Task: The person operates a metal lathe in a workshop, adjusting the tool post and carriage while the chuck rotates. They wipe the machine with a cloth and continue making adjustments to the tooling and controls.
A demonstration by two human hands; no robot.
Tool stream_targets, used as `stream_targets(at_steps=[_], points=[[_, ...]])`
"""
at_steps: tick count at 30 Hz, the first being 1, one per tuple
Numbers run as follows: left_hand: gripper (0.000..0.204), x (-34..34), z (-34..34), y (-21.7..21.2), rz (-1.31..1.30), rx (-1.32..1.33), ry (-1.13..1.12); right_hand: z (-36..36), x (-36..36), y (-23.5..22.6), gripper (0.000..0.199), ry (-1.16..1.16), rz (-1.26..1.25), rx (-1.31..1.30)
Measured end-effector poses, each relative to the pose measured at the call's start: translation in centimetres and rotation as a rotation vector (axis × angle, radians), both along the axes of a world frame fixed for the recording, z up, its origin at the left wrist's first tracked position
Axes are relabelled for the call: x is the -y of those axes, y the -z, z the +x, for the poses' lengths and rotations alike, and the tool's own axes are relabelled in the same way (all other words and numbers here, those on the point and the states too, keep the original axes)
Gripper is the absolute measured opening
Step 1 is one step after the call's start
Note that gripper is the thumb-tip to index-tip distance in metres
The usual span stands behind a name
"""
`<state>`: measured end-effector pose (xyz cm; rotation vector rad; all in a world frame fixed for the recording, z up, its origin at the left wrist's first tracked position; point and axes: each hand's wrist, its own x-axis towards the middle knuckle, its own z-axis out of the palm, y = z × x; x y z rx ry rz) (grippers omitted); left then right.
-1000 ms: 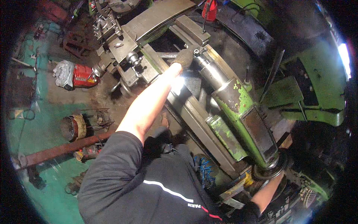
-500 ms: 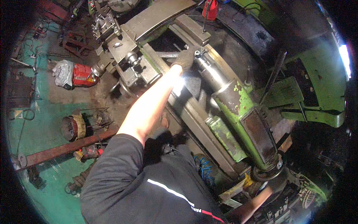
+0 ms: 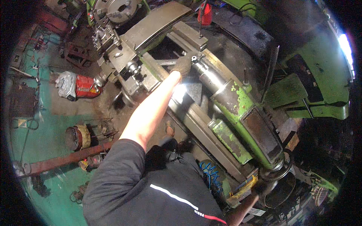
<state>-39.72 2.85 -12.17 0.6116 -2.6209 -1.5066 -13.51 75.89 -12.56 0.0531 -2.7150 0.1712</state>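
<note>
The left hand (image 3: 183,64) grips the steel quill (image 3: 205,75) of the green tailstock (image 3: 241,109), while the right hand (image 3: 264,186) holds its handwheel (image 3: 279,177).

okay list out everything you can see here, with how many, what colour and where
Lathe tailstock: one, green with worn paint, centre right on the bed.
Tailstock quill: one, bare grey metal, at the tailstock's upper end.
Handwheel: one, dark, lower right.
Lathe carriage: one, grey, upper left.
Chuck: one, grey, top edge.
Red canister: one, on the floor, left.
Rusty bar: one, brown-red, lower left floor.
Blue coiled hose: one, bottom centre.
Left hand: dark glove, at the quill's tip.
Right hand: dark glove, by the handwheel.
</note>
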Motion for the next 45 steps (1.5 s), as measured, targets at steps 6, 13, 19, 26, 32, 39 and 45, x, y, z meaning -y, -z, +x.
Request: stream_targets(at_steps=[6,13,19,26,32,39,45], points=[[0.044,-0.1,-0.4,0.6,0.049,0.019,0.019,-8.9,-4.8,-2.3,0.069,0.052,-0.085,0.417],[0.041,-0.4,0.2,0.8,-0.061,-0.007,0.017,-2.0,0.6,2.8,0.072,-0.032,-0.082,-0.142],[0.043,-1.3,-0.2,-1.0,-0.220,0.086,0.135,-10.8,-6.2,-3.5,0.075,0.009,-0.130,0.479],[0.036,-1.6,0.8,-0.7,-0.199,-0.116,0.117,-5.6,1.5,4.3,0.078,-0.066,-0.169,-0.198],[0.038,-2.7,0.4,-0.5,-0.021,-0.107,0.050,-7.1,-8.1,1.5,0.078,-0.069,0.029,0.235],[0.039,-2.5,1.2,-2.2,-0.127,-0.011,0.061,-4.0,1.6,3.6,0.084,-0.091,-0.279,-0.170],[0.039,-2.3,0.7,-0.6,-0.002,-0.095,0.027,-10.4,-6.4,-5.6,0.078,0.029,-0.168,0.451]])
